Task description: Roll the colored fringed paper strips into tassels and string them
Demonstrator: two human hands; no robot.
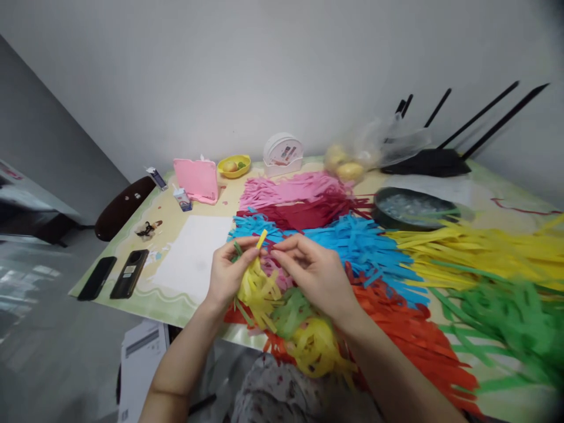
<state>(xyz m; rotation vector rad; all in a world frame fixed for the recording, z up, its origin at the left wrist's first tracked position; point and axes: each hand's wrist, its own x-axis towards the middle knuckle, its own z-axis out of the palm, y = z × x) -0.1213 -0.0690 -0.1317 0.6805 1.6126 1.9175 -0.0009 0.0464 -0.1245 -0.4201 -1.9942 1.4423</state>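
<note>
My left hand point(230, 267) is closed in a pinch on a yellow strip point(261, 239) whose tip sticks up past the thumb. A bunch of looped yellow strips point(258, 291) hangs below it, joined by light green point(294, 311) and more yellow loops point(315, 346) near the table's front edge. Close beside it, my right hand point(315, 273) has thumb and forefinger pinched together; what lies between them is too small to make out. Under and behind both hands spread fringed piles of blue strips point(365, 241), dark red strips point(304, 215) and orange-red strips point(400, 329).
Pink strips point(299, 189) lie farther back; yellow point(480, 249) and green strips point(511, 317) are at right. A dark bowl point(385, 218) stands behind them. White paper point(194, 249), two phones point(129, 275) and a pink tablet case point(197, 179) are at left.
</note>
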